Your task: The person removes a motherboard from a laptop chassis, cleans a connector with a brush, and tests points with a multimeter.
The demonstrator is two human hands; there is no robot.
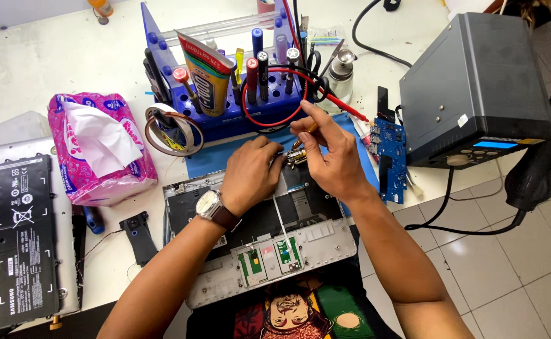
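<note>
An opened laptop base (260,248) lies in front of me, inner side up, with its touchpad board and a white ribbon cable showing. My left hand (250,176), a watch on its wrist, rests on the base's far edge, fingertips pressing beside a small metal hinge part (297,158). My right hand (332,157) pinches a thin screwdriver (308,130), its tip pointing down at that hinge part. Both hands meet over the blue mat (209,160).
A blue tool rack (225,88) with pens, a glue tube, red probe leads and tape rolls stands behind. A pink tissue pack (100,147), a black battery (23,242), a blue circuit board (390,157) and a dark rework station (476,88) flank the mat.
</note>
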